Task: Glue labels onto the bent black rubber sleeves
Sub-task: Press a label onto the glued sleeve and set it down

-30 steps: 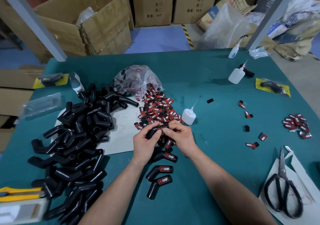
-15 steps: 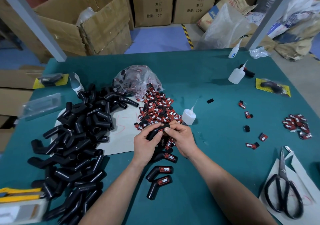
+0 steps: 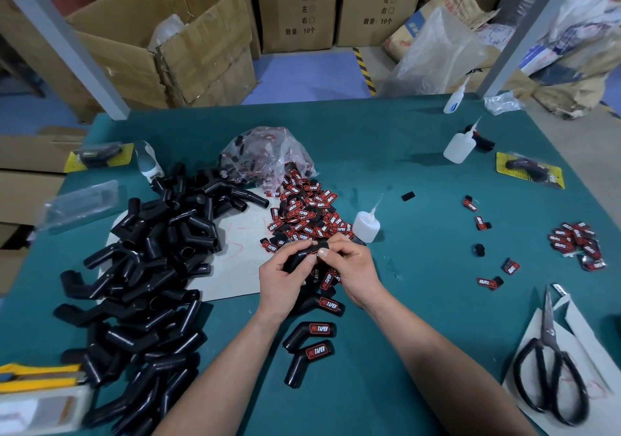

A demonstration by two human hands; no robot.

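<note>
Barely shifted since before, left hand [image 3: 281, 281] and right hand [image 3: 353, 269] pinch the bent rubber sleeve [image 3: 298, 257] mid-frame; press thumbs evenly over its hidden label.

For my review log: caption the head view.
Left hand and right hand hold one black sleeve over the green table.

A single wide-angle camera sits on the person's head, facing forward and steeply down over the green bench [image 3: 403, 173]. It looks from close above the left hand [image 3: 282, 277] and right hand [image 3: 353, 267] at mid-frame, and reaches past the bench's far edge to stacked cartons [image 3: 295, 8].
</note>
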